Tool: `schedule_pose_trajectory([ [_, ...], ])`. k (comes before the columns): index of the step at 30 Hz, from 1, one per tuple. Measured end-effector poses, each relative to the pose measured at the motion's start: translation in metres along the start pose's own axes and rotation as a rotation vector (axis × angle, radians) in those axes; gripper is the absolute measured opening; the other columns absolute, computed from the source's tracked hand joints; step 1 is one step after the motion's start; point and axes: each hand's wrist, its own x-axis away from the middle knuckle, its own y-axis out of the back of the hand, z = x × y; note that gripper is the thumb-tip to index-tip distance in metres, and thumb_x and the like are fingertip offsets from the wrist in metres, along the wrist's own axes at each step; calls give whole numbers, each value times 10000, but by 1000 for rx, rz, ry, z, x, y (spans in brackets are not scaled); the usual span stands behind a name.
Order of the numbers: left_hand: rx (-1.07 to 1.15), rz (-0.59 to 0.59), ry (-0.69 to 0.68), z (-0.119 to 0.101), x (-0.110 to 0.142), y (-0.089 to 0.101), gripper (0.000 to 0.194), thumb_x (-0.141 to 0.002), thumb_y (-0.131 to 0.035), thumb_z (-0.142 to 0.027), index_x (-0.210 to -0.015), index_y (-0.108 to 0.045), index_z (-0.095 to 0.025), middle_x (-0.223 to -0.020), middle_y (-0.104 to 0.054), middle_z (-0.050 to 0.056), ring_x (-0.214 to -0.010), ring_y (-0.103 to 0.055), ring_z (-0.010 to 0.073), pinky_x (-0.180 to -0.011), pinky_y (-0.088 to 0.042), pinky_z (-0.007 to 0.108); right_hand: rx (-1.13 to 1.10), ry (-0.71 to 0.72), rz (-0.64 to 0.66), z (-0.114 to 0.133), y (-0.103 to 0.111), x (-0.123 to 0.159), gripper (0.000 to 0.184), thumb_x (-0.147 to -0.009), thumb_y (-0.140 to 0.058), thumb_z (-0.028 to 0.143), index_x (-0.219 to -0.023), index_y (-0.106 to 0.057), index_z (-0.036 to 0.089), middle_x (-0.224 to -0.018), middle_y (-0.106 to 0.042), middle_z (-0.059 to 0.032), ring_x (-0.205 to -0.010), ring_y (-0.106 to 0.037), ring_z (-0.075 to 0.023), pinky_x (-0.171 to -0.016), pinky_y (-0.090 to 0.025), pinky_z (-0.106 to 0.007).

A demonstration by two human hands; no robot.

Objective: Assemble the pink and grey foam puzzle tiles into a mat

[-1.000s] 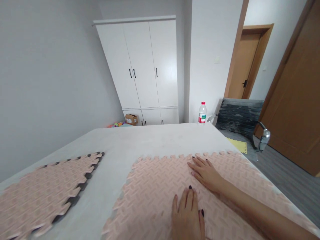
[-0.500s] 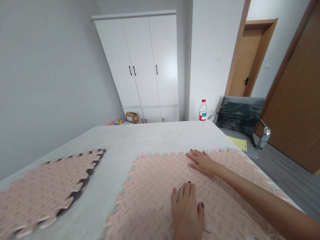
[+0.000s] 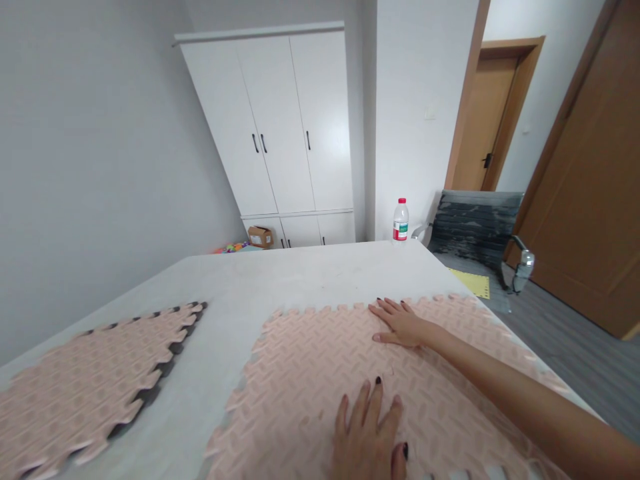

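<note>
A pink foam mat (image 3: 300,373) with toothed edges and a raised bar pattern lies flat on the white table. My left hand (image 3: 365,433) rests palm down on its near middle, fingers spread. Farther up, my right hand (image 3: 403,325) lies flat by the mat's far edge, fingers stretched out. Neither hand grips anything. Small loose strands show on the mat between the hands. To the left is a stack of pink foam tiles (image 3: 105,373), with black showing beneath its toothed edges. The wrist of my left hand is cut off by the frame.
The white table (image 3: 280,273) carries a red-capped bottle (image 3: 401,220) at its far right corner. Beyond are a metal-armed chair (image 3: 475,223), a yellow sheet (image 3: 471,283), a cardboard box (image 3: 261,237) and a white cabinet (image 3: 295,127). A wooden door (image 3: 590,180) stands at right.
My left hand has slid slightly toward me and its fingers have spread wider. My right hand stays near the mat's far edge. The view has shifted slightly.
</note>
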Motion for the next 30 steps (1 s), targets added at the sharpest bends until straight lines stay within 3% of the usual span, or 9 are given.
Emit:
schedule_pose_trajectory([
  [3,6,-21,6,-6,0,-6,597,-749,-563,-287,-1317,-437,-420,-1419,-421,-28,-1261,-447,278,-1015,-376,472,1,-10,9,-1,0,-1,918,-781,-289,812,-1480,-106,246,-1516,-49,-106,-1375,-26,-325,-1069,-62,-584],
  [8,9,-134,184,-23,-4,-13,478,-727,-595,-338,-1201,-572,-392,-1370,-487,-12,-1244,-457,312,-1032,-315,561,15,-4,3,-1,-2,-2,913,-786,-273,810,-1481,-101,243,-1516,-60,-108,-1375,-29,-321,-1064,-78,-597],
  [12,21,-149,169,-27,-3,-15,478,-741,-608,-357,-1218,-573,-350,-1389,-464,17,-1263,-431,324,-1041,-311,558,23,-3,-3,-2,-3,-2,913,-786,-270,811,-1481,-92,246,-1515,-65,-107,-1376,-33,-318,-1056,-81,-611],
  [18,105,24,24,-16,2,11,528,-854,-474,-434,-1368,-386,-354,-1436,-397,8,-1312,-374,292,-1063,-318,530,16,-9,25,1,-2,0,981,-751,-315,832,-1482,-65,227,-1515,-30,-118,-1375,5,-325,-1055,-42,-618],
  [24,158,81,114,-31,2,36,508,-877,-390,-506,-1348,-428,-320,-1435,-409,46,-1330,-337,310,-1073,-252,597,28,-16,31,3,-2,1,1038,-709,-371,850,-1481,-73,223,-1514,-28,-124,-1372,3,-343,-1042,-40,-639],
  [30,184,37,202,-44,-3,44,430,-870,-421,-403,-1276,-517,-298,-1313,-548,40,-1265,-424,276,-1093,-234,562,16,-27,39,6,-2,3,1034,-710,-371,848,-1481,-61,233,-1516,-16,-111,-1374,18,-328,-1058,-9,-609],
])
